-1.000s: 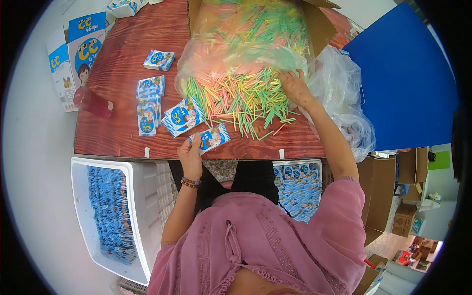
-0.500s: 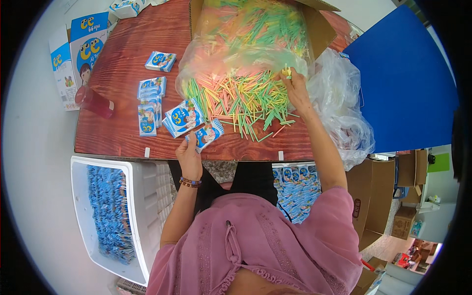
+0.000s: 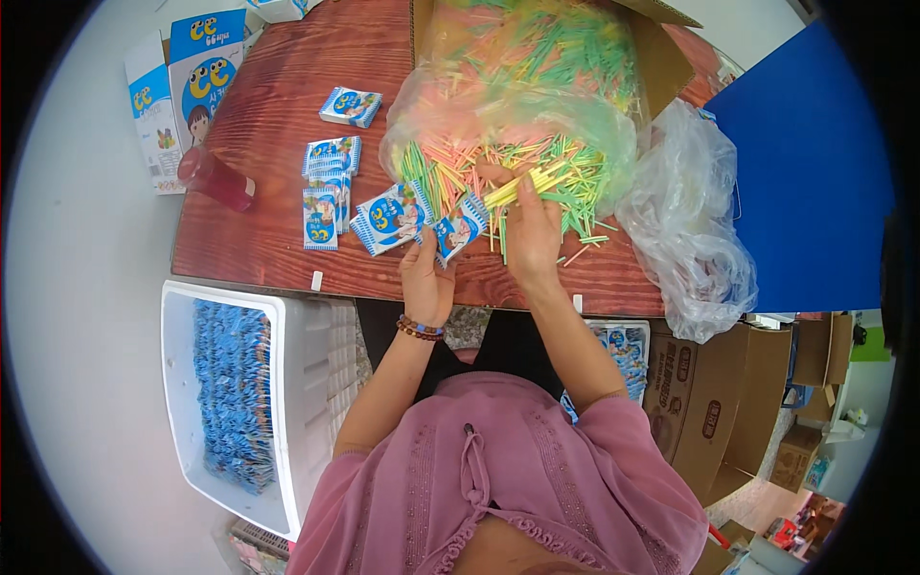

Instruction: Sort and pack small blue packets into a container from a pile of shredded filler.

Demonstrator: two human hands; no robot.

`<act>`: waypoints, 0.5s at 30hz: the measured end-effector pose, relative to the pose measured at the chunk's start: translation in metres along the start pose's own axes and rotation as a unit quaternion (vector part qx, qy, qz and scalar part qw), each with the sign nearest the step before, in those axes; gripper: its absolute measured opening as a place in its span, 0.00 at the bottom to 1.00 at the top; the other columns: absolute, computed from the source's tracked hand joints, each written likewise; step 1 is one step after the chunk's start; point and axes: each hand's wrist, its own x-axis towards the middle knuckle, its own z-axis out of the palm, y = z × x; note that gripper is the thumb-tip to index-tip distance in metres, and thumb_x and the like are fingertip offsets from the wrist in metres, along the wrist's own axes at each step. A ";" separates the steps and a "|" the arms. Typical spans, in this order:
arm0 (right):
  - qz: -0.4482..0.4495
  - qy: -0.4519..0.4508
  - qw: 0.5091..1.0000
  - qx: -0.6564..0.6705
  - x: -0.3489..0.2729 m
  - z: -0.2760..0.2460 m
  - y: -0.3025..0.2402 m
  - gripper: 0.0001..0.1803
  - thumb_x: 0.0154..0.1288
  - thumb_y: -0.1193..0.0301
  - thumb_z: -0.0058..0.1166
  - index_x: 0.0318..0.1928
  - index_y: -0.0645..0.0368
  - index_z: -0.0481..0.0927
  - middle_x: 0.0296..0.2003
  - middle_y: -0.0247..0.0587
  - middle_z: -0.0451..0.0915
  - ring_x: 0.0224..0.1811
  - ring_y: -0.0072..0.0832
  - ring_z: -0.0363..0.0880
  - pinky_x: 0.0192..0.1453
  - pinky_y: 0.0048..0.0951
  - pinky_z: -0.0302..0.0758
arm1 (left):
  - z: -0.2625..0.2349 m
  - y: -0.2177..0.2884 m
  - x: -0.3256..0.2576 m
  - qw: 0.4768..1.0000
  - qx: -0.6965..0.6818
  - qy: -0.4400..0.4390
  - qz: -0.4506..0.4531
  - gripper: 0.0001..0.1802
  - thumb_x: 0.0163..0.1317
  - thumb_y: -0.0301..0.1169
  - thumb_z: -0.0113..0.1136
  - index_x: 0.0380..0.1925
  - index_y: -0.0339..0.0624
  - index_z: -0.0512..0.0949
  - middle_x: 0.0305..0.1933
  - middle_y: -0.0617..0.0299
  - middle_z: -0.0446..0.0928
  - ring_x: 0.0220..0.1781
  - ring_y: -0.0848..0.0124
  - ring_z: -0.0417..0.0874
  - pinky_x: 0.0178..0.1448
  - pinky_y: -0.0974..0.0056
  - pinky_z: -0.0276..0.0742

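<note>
My left hand pinches the lower edge of a small blue-and-white packet, tilted over the table's front part. A bundle of thin yellow sticks is gripped between the thumb and fingers of my right hand, just right of that packet. Behind both hands lies a loose pile of pink, yellow and green sticks, spilling from a clear plastic bag. More packets are stacked beside my left hand, partly behind the held one.
Farther left are other packets and a cup of red liquid. A white foam bin full of packets stands below the table's left edge. Crumpled plastic and a large blue panel are on the right. An open cardboard box surrounds the stick bag.
My right hand has come left and nearer from the pile's right side, with a bundle of yellow sticks now plainly in its fingers. My left hand still holds the packet. The whole view has shifted.
</note>
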 end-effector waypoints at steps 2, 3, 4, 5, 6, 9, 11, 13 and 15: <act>-0.014 -0.001 0.999 -0.037 -0.006 0.001 0.000 0.18 0.75 0.66 0.37 0.48 0.70 0.74 0.46 0.50 0.81 0.50 0.28 0.75 0.58 0.32 0.66 | 0.002 -0.001 0.000 1.000 -0.001 -0.003 0.005 0.10 0.69 0.36 0.55 0.42 0.44 0.79 0.46 0.67 0.81 0.46 0.77 0.80 0.51 0.67 0.74; -0.028 -0.003 0.997 -0.071 -0.007 0.003 0.001 0.18 0.76 0.66 0.36 0.48 0.69 0.74 0.46 0.49 0.81 0.49 0.26 0.75 0.58 0.30 0.66 | 0.002 0.001 -0.001 1.000 -0.001 -0.004 0.011 0.10 0.69 0.36 0.55 0.42 0.43 0.79 0.46 0.67 0.81 0.46 0.77 0.80 0.51 0.67 0.74; -0.028 -0.005 0.997 -0.072 -0.008 0.006 0.002 0.18 0.76 0.66 0.36 0.48 0.69 0.74 0.46 0.49 0.81 0.49 0.26 0.75 0.58 0.30 0.66 | 0.001 0.001 -0.001 1.000 -0.002 -0.004 0.012 0.10 0.69 0.36 0.55 0.42 0.43 0.79 0.46 0.67 0.81 0.46 0.77 0.80 0.51 0.67 0.74; -0.042 -0.002 0.996 -0.076 -0.008 0.009 0.002 0.18 0.76 0.66 0.35 0.47 0.69 0.74 0.46 0.48 0.81 0.49 0.25 0.74 0.58 0.30 0.66 | -0.001 0.002 -0.001 1.000 -0.002 -0.004 0.018 0.10 0.69 0.36 0.55 0.42 0.43 0.79 0.46 0.66 0.81 0.47 0.77 0.80 0.51 0.66 0.74; -0.057 0.001 0.995 -0.081 -0.009 0.011 0.001 0.18 0.76 0.66 0.35 0.47 0.68 0.74 0.45 0.46 0.81 0.49 0.24 0.74 0.59 0.29 0.66 | -0.001 0.001 -0.001 1.000 -0.003 -0.005 0.022 0.11 0.69 0.36 0.55 0.42 0.42 0.79 0.47 0.66 0.81 0.47 0.77 0.80 0.51 0.66 0.75; 0.000 -0.030 0.995 -0.092 -0.009 0.015 -0.003 0.18 0.76 0.67 0.35 0.45 0.68 0.75 0.47 0.45 0.81 0.53 0.25 0.73 0.63 0.30 0.64 | 0.001 0.000 0.001 0.999 -0.003 -0.026 0.043 0.11 0.70 0.35 0.53 0.43 0.40 0.78 0.48 0.64 0.80 0.48 0.76 0.80 0.52 0.66 0.75; -0.007 -0.021 0.996 -0.085 -0.012 0.022 0.002 0.18 0.76 0.66 0.35 0.45 0.68 0.76 0.48 0.46 0.81 0.56 0.26 0.71 0.64 0.31 0.62 | 0.006 0.000 -0.001 0.999 -0.012 -0.021 0.049 0.12 0.70 0.34 0.53 0.44 0.38 0.78 0.48 0.63 0.80 0.48 0.76 0.80 0.52 0.66 0.75; -0.014 -0.012 0.997 -0.078 -0.013 0.026 0.003 0.19 0.76 0.66 0.35 0.46 0.69 0.77 0.48 0.46 0.80 0.58 0.28 0.70 0.66 0.32 0.61 | 0.008 0.002 -0.001 0.998 -0.021 -0.017 0.056 0.12 0.70 0.34 0.52 0.44 0.37 0.78 0.48 0.63 0.80 0.48 0.75 0.80 0.53 0.66 0.75; -0.003 0.010 0.995 -0.096 -0.014 0.027 0.004 0.21 0.76 0.66 0.34 0.49 0.70 0.77 0.49 0.47 0.80 0.62 0.30 0.67 0.69 0.34 0.58 | 0.007 0.003 0.000 0.997 -0.029 -0.015 0.069 0.12 0.71 0.32 0.52 0.45 0.36 0.78 0.49 0.62 0.80 0.48 0.75 0.80 0.53 0.67 0.76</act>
